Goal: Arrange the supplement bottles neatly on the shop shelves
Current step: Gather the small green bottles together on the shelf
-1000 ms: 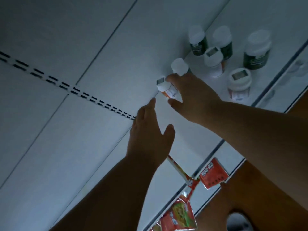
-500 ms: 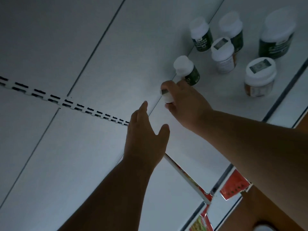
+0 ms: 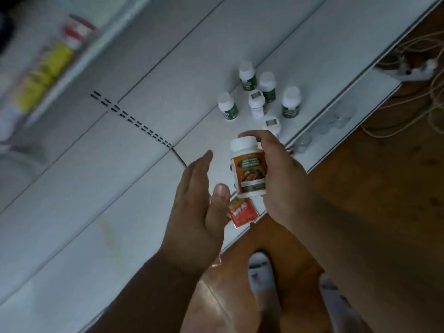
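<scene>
Held in the right hand (image 3: 281, 179) at frame centre: an orange-label bottle (image 3: 248, 167), upright, white cap up, label toward the camera. Fingers curled round its right side, one fingertip hooked over the back of the cap, the bottle's left side and label left bare. Raised above the white shelf (image 3: 149, 193), not touching it. Just left of the bottle, the left hand (image 3: 199, 207), spread flat with straight fingers and thumb up, holding nothing, close beside the bottle with a narrow gap between thumb and base. Above the grip, toward upper centre, a loose cluster of bottles standing on the shelf: three green-label bottles in a group, (image 3: 247, 75), (image 3: 267, 86) and (image 3: 290, 102), a fourth (image 3: 227, 105) apart to the left, a white bottle (image 3: 257, 104) in their midst, another white-capped one (image 3: 272, 124) partly hidden just behind the right fingertips. Below the bottle, near the shelf's front edge, a red packet (image 3: 242, 211) lying flat. At upper left, blurred yellow and red goods (image 3: 50, 66) on a higher shelf, too smeared to tell. At right, wooden floor (image 3: 384, 188) with pale cords (image 3: 408, 75) and a power strip (image 3: 408, 72); at the bottom, two white-socked feet (image 3: 262, 272).
</scene>
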The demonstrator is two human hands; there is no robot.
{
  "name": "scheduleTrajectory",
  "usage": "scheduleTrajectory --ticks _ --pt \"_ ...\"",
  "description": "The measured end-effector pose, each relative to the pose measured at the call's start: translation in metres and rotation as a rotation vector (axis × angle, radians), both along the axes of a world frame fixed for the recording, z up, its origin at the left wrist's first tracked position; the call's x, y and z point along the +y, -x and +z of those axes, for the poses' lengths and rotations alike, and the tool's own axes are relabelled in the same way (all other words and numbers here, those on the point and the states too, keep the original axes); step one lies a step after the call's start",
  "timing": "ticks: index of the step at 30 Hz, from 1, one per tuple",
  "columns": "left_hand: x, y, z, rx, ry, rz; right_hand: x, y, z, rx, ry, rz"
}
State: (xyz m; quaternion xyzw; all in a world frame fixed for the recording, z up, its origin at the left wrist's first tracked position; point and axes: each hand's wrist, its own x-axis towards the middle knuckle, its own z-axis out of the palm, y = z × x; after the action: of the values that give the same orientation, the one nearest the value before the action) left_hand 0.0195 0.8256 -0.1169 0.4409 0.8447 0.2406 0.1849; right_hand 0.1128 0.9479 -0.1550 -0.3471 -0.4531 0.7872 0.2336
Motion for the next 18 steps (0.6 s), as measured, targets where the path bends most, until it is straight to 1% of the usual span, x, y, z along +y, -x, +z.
scheduleTrajectory --ticks 3,6,8,10,14,18 --pt "-0.027 -0.049 0.066 -0.031 -0.031 -0.009 -0.019 -0.045 0.073 -0.025 0.002 0.058" --pt "-0.078 -0.093 0.137 -0.056 -0.095 0.06 -0.058 -0.08 0.155 -0.021 0.059 0.201" --pt "-0.1 -0.117 0.178 -0.069 -0.114 0.122 -0.077 -0.099 0.201 -0.034 0.023 0.262" --pt "-0.11 -0.134 0.211 -0.076 -0.108 0.141 -0.086 -0.115 0.242 -0.023 -0.032 0.292" --pt "-0.148 -0.136 0.264 -0.017 -0.154 0.223 -0.113 -0.114 0.311 0.015 -0.206 0.401" --pt "-0.205 -0.106 0.292 0.037 -0.195 0.326 -0.16 -0.071 0.353 0.021 -0.38 0.513"
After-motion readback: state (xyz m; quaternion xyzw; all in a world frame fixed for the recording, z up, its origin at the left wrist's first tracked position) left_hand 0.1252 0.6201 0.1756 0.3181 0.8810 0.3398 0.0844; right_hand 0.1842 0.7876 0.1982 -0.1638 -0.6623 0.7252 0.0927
